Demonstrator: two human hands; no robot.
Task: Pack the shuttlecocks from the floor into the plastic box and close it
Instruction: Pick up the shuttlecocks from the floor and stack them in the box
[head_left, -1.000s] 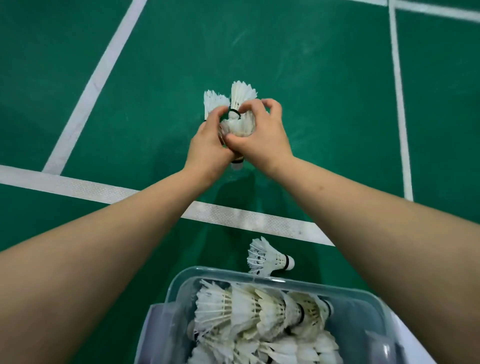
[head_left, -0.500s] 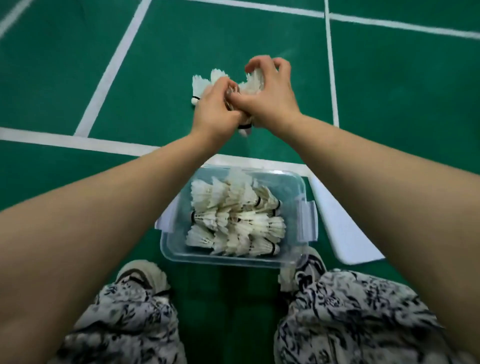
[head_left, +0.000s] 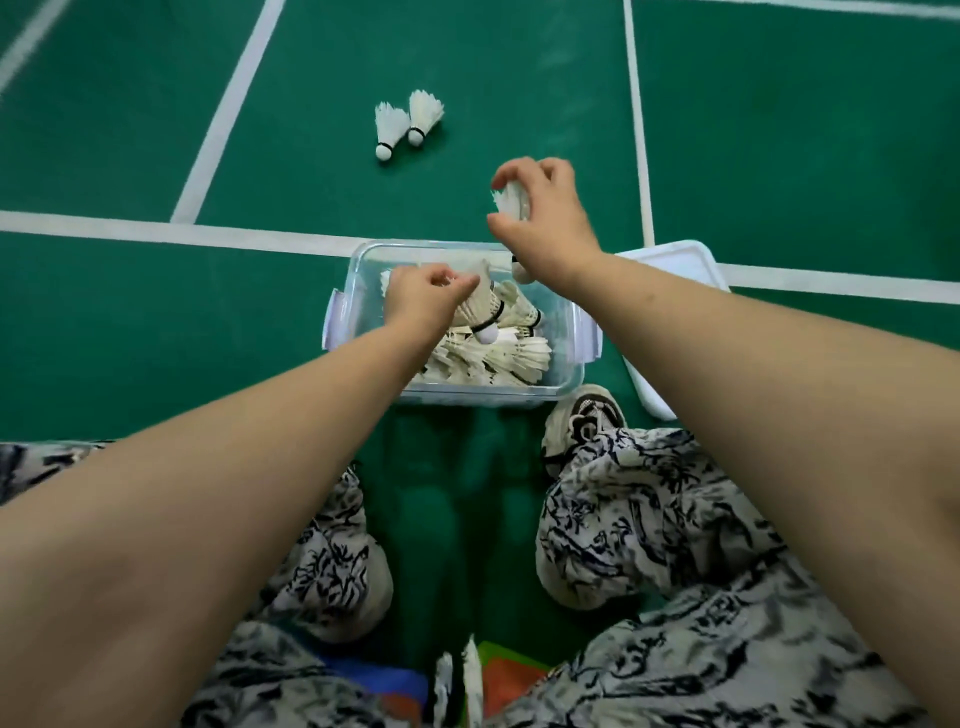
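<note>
plastic box (head_left: 483, 398) open, lid (head_left: 675, 262) just beside

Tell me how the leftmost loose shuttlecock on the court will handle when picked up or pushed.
The shuttlecock probably weighs very little: it is mostly thin feathers on a small tip. Its skirt likely crushes under a tight squeeze. Pushed, it would probably pivot round its tip, being cone-shaped.
</note>
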